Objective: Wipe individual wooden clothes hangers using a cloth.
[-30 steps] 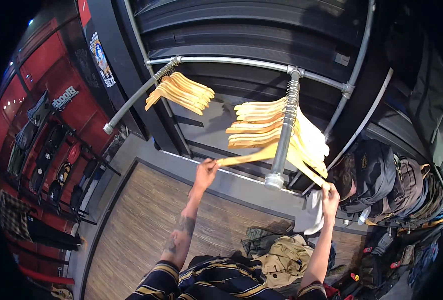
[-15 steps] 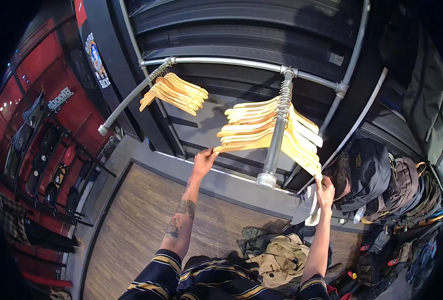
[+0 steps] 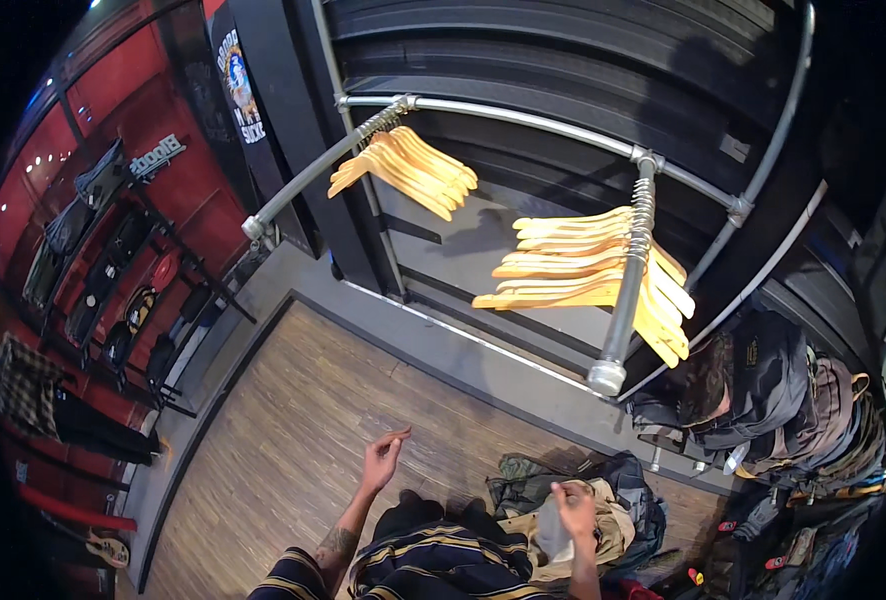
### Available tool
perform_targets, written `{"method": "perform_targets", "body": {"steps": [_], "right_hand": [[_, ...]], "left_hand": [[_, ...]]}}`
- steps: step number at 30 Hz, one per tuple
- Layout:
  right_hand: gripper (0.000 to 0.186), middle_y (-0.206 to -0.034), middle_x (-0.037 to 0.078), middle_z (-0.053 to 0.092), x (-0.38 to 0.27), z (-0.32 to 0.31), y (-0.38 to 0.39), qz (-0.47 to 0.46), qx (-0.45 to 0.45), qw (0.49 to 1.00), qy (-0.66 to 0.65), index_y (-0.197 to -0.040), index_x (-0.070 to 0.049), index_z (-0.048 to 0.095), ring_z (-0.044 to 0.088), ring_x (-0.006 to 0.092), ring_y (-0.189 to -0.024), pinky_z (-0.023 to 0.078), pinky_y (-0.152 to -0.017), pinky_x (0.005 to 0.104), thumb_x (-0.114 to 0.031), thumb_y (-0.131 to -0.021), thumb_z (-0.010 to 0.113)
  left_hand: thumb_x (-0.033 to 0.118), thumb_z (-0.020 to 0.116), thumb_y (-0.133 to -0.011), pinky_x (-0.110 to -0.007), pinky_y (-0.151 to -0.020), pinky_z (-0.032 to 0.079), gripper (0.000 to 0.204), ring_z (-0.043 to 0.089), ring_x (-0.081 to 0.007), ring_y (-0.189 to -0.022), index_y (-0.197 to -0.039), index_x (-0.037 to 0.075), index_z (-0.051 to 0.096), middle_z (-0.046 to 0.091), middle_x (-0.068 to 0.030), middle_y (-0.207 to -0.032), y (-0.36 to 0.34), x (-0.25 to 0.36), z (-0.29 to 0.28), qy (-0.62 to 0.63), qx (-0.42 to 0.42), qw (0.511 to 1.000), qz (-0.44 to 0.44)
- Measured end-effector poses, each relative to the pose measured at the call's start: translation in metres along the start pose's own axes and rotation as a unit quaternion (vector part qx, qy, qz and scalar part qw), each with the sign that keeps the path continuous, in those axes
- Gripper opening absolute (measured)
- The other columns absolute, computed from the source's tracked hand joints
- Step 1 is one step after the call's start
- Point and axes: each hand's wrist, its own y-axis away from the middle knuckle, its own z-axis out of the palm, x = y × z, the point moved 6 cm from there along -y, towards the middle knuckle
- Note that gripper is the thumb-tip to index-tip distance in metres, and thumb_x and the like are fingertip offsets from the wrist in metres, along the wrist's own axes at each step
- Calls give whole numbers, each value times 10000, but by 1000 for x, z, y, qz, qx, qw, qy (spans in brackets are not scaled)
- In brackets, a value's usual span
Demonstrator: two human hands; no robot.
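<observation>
My left hand (image 3: 382, 462) is low over the wood floor, its fingers stretched out and nothing visible in them. Over a heap of clothes, my right hand (image 3: 576, 508) is closed on a whitish cloth (image 3: 552, 533) that hangs beside it. The heap holds a beige garment (image 3: 615, 528) and dark green and grey ones, partly hidden by that hand. In front of me, several light wooden hangers (image 3: 563, 292) hang bare on the right metal rail (image 3: 623, 325). Another bunch of wooden hangers (image 3: 413, 172) hangs on the left rail (image 3: 308, 180). Neither hand touches the hangers.
Both rails jut toward me from a pipe frame (image 3: 523, 125) on a dark ribbed wall. Backpacks (image 3: 763, 365) and hanging clothes crowd the right side. A shelf (image 3: 148, 300) with bags stands at the left. A raised grey ledge (image 3: 443, 345) borders the wood floor.
Both hands have left the front hanger on the right rail and dropped toward my body. The right hand has carried the whitish cloth down to the heap. My view has shifted left.
</observation>
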Motion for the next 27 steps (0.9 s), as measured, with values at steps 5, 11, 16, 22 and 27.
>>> {"method": "perform_targets", "body": {"steps": [5, 11, 16, 22, 27], "right_hand": [[299, -790, 128, 732, -79, 55, 23, -56, -54, 997, -29, -915, -56, 755, 724, 280, -758, 543, -731, 369, -350, -867, 741], [263, -772, 122, 725, -169, 93, 6, -150, -55, 987, -1, -911, -65, 749, 727, 302, -784, 543, -719, 369, -324, -866, 733], [206, -793, 105, 740, -256, 113, -23, -219, -33, 970, -104, -909, -23, 730, 727, 224, -762, 544, -743, 345, -221, -860, 757], [246, -826, 122, 745, -337, 140, -81, -296, 8, 952, -77, -1003, -40, 699, 736, 260, -819, 541, -784, 369, -233, -860, 753], [334, -884, 113, 750, -394, 144, -132, -289, 47, 953, -70, -1074, -36, 676, 717, 273, -919, 516, -866, 388, -284, -861, 748]], "left_hand": [[203, 558, -1009, -358, -961, 502, 295, 695, -258, -1054, -1024, -33, 734, 745, -157, -1073, 20, 8, -39, 13, 93, 996, 9], [206, 574, -989, -359, -931, 517, 288, 709, -265, -1044, -993, -25, 746, 749, -163, -1055, -1, 41, -97, -70, 108, 989, 74], [240, 578, -981, -362, -937, 517, 297, 712, -277, -1044, -1025, -2, 746, 752, -138, -1066, -21, 65, -164, -81, 167, 975, 126], [316, 549, -999, -360, -954, 504, 371, 701, -269, -1066, -1061, 5, 739, 745, -140, -1098, -31, 75, -224, -89, 216, 959, 160], [392, 522, -1017, -358, -957, 499, 453, 697, -265, -1072, -1069, -5, 734, 742, -145, -1108, -33, 77, -247, -94, 238, 953, 164]]}}
